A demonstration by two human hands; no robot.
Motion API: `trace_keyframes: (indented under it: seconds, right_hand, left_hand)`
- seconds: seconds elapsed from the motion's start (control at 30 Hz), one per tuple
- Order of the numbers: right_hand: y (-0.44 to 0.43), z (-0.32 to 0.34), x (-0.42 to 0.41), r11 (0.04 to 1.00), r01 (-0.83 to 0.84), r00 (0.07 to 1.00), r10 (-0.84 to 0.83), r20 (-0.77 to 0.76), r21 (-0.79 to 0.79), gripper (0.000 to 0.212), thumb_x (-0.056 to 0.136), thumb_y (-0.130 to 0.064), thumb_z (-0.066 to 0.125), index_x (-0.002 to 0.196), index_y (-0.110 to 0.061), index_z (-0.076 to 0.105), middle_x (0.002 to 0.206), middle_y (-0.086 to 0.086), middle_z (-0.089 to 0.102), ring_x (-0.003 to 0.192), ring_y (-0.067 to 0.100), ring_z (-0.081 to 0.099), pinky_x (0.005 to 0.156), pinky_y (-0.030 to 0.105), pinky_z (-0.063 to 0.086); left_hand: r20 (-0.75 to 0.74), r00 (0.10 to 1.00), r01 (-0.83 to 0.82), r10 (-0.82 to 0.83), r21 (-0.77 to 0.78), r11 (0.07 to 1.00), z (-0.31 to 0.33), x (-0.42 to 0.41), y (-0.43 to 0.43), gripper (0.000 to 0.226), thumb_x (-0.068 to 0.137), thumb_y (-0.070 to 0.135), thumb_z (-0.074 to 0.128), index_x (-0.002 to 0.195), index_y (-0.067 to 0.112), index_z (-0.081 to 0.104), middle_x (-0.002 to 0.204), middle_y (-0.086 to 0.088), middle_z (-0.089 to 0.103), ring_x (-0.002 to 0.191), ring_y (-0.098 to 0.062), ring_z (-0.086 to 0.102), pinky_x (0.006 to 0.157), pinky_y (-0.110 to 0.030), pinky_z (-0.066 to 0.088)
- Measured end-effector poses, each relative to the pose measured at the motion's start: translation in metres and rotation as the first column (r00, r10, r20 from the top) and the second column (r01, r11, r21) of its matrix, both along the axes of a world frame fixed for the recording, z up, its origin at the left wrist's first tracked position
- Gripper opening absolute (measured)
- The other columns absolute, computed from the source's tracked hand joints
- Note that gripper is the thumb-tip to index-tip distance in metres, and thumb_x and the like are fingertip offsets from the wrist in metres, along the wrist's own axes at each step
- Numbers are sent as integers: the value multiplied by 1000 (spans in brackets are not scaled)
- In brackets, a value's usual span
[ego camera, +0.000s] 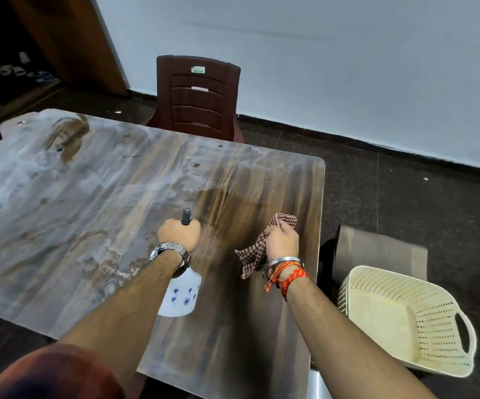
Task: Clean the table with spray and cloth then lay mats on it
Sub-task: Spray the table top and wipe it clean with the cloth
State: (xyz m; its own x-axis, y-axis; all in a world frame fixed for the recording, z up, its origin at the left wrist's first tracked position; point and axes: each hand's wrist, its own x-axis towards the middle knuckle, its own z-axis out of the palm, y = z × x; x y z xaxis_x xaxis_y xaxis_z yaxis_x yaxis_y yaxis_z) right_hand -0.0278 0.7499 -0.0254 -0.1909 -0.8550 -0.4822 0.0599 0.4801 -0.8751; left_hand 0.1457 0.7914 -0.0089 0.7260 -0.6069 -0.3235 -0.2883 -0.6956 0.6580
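The wooden table (94, 197) is streaky, so I judge I'm spraying. My left hand (178, 234) grips the spray bottle (179, 295); my right hand (282, 240) clutches the checked cloth (257, 249). Wiping comes next.

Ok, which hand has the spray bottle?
The left hand, the one with the wristwatch, grips the spray bottle; the right hand holds the checked cloth.

Your table (94, 214) has a wood-grain top with rounded corners. A pale, streaky film (31, 182) covers its left and far parts; the near right part shows dark grain. On the floor (405, 197), a chair (198, 96) stands at the far edge, with a basket (434, 312) and a mat (377, 249) off the right edge.
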Motion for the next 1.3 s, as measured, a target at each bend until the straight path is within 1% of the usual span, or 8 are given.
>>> trace_keyframes:
  seconds: [0.1, 0.2, 0.37, 0.47, 0.77, 0.87, 1.03, 1.3]
  right_hand:
    - [-10, -5, 20, 1000, -28, 999, 28, -22, -9, 22, 87, -5, 48, 83, -16, 66, 80, -4, 62, 84, 21, 58, 89, 41, 49]
    - [-18, -6, 45, 997, -43, 997, 39, -72, -58, 32, 90, -4, 46, 118, 0, 60, 96, 6, 60, 91, 20, 54, 86, 30, 43]
    - [-33, -24, 78, 910, -313, 840, 131, -526, -273, 55, 80, -16, 48, 132, 1, 50, 121, 21, 53, 116, 34, 47, 104, 34, 32]
    - [-43, -44, 100, 696, -709, 592, 504, -629, -110, 65, 80, -39, 52, 138, -11, 47, 128, 12, 54, 121, 29, 46, 106, 33, 32]
    - [-42, -126, 161, 494, -809, -89, 432, -897, 319, 60, 95, -49, 22, 150, -24, 17, 159, 10, 14, 145, 31, 7, 115, 54, 1]
    - [-44, -131, 187, 561, -774, -60, 396, -916, 293, 70, 88, -51, 27, 147, -15, 29, 152, 22, 27, 141, 41, 19, 113, 55, 10]
    - [-79, -136, 235, 485, -815, -85, 439, -894, 316, 70, 94, -47, 23, 151, -18, -6, 158, 16, -11, 144, 35, -14, 115, 52, -5]
    - [-172, -144, 282, 376, -908, -39, 359, -933, 183, 71, 89, -49, 29, 151, -22, 11, 160, 2, 8, 146, 25, 1, 117, 49, -1]
  left_hand:
    - [53, 995, -85, 83, 31, 996, -4, 24, -2, 27, 83, 22, 56, 64, 3, 55, 59, -11, 50, 63, -33, 52, 61, -32, 40]
    - [33, 991, -127, 126, 30, 991, -10, 49, -7, 28, 85, 23, 56, 63, 5, 54, 58, -9, 48, 69, -33, 51, 64, -32, 39]
    - [-52, 994, -94, 94, -10, 995, -19, 83, -20, 39, 70, 36, 51, 93, 8, 65, 82, -14, 69, 79, -35, 61, 67, -33, 44]
    - [-98, 994, -52, 50, -23, 998, -26, 97, -31, 44, 61, 41, 48, 91, 13, 65, 79, -16, 72, 76, -37, 68, 70, -37, 56]
    - [-103, 994, -23, 21, -21, 1000, -46, 125, -61, 24, 81, 31, 61, 89, 8, 63, 78, -13, 68, 75, -35, 62, 58, -31, 39]
    - [-69, 998, 4, -6, -19, 1000, -52, 133, -75, 24, 77, 34, 59, 87, 12, 62, 78, -14, 68, 76, -37, 64, 63, -36, 48]
    - [-30, 999, 18, -20, -66, 998, -58, 149, -103, 26, 79, 33, 61, 98, 14, 62, 92, -17, 69, 88, -40, 62, 77, -41, 51]
    - [21, 1000, 10, -9, -81, 997, -61, 189, -153, 34, 70, 42, 54, 92, 16, 60, 87, -16, 70, 81, -38, 64, 68, -39, 49]
